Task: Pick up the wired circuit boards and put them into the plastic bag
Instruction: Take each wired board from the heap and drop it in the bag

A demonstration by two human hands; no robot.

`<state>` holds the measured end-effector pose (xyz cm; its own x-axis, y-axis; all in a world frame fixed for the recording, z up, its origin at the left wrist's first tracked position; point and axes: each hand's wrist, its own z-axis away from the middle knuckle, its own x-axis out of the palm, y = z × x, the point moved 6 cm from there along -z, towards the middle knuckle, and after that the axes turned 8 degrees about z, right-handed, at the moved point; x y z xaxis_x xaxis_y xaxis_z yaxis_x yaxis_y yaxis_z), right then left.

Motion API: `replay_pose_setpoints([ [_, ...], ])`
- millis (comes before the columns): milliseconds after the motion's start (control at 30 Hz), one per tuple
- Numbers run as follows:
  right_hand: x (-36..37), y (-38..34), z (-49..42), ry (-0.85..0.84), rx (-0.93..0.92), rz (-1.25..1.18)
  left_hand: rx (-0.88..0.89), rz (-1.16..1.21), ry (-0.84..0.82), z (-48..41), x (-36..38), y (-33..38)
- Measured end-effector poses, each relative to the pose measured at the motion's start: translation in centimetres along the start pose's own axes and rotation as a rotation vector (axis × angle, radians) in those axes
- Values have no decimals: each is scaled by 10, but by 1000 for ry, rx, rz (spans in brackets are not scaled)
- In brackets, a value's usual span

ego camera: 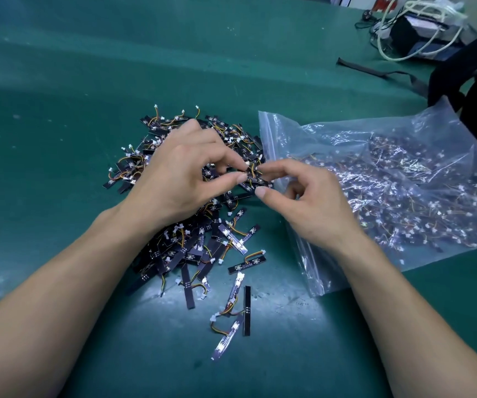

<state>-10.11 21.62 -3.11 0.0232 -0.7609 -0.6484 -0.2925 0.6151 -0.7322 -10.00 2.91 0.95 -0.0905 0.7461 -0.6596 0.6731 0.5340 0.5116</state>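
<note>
1. Two hands met over one pile of wired circuit boards [185,248], dozens strong, on the green mat [59,139].
2. The left hand [179,170] and right hand [309,202] both pinched a small bunch [253,175], perhaps two or three boards.
3. One plastic bag [289,130] lay beside the pile, holding many more.

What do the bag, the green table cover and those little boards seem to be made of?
The bag: thin clear plastic film, glossy; it crinkles; contents show through. The table cover: probably a rubbery or vinyl mat, matte green, scuffed pale. The circuit boards: rigid black strips, likely laminate, with plastic-sheathed wires.
</note>
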Motion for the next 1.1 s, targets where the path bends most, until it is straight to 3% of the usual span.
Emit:
replay_pose_setpoints([
  [233,3,1,-3,-22,4,-177,15,7,-6,1,2,0],
  [567,1,1,-2,6,-2,-124,-7,35,-127,4,11,-5],
  [1100,1,-9,2,24,-85,-3,-17,26,-94,5,13,-2],
])
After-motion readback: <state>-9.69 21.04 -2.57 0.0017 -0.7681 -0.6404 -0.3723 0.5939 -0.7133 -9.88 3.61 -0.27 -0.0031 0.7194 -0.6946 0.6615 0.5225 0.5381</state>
